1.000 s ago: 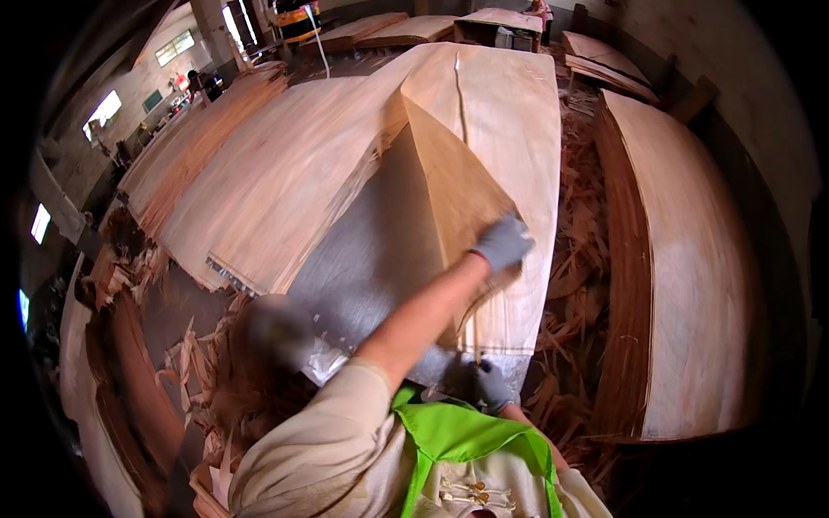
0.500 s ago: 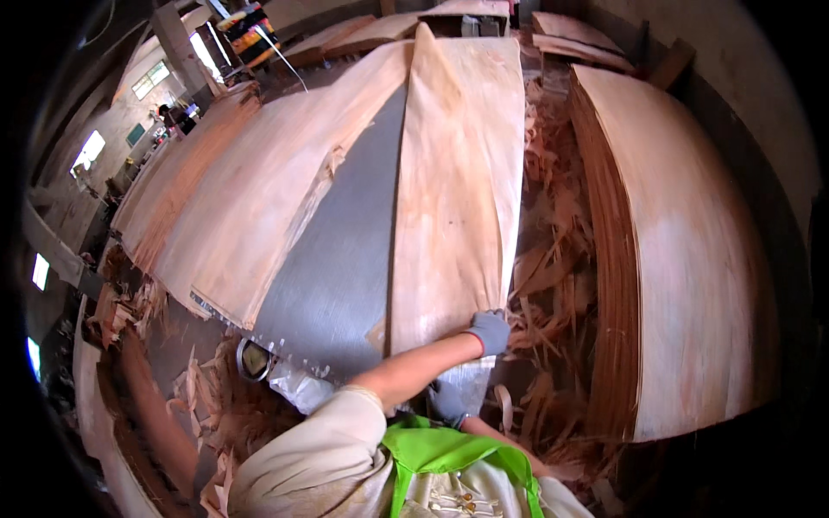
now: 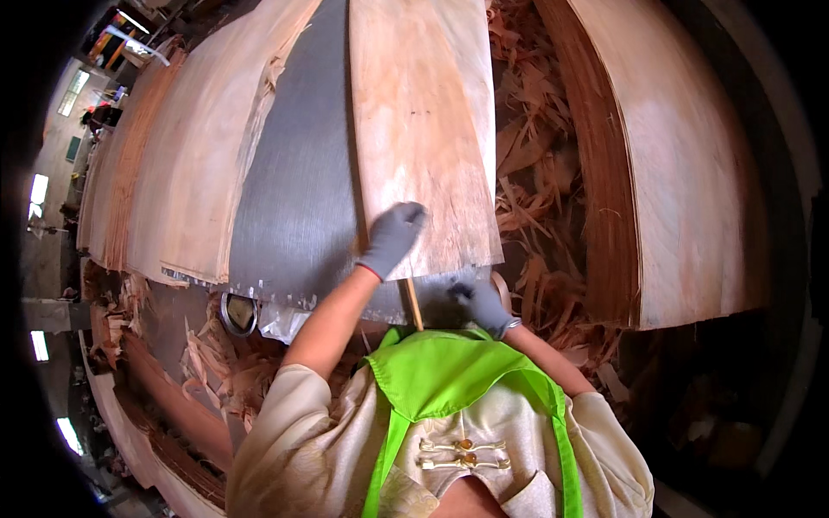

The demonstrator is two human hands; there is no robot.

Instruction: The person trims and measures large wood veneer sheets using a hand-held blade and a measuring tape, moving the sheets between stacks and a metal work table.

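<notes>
A long pale wood veneer sheet (image 3: 423, 129) lies over a dark grey tabletop (image 3: 289, 173), its near end close to my body. My left hand (image 3: 393, 242), in a grey glove, is over the sheet's near left part. Its fingers are curled and slightly blurred, hiding whatever they may hold. My right hand (image 3: 488, 309), also gloved, is low beside the sheet's near right corner. Its dark fingertips point left and their grip is unclear. Between the hands, a thin wooden stick (image 3: 414, 304) runs from the sheet's near edge toward my green apron (image 3: 449, 371).
A stack of veneer sheets (image 3: 682, 173) stands at the right, another veneer stack (image 3: 194, 164) at the left. Veneer scraps (image 3: 540, 198) fill the gap right of the table. A round metal-rimmed object (image 3: 239, 314) and clear plastic (image 3: 283, 322) sit at the table's near left edge.
My left hand has left the sheet's near right corner and moved left across it. My right hand has come forward and right. The stick now shows, and the view has tilted down.
</notes>
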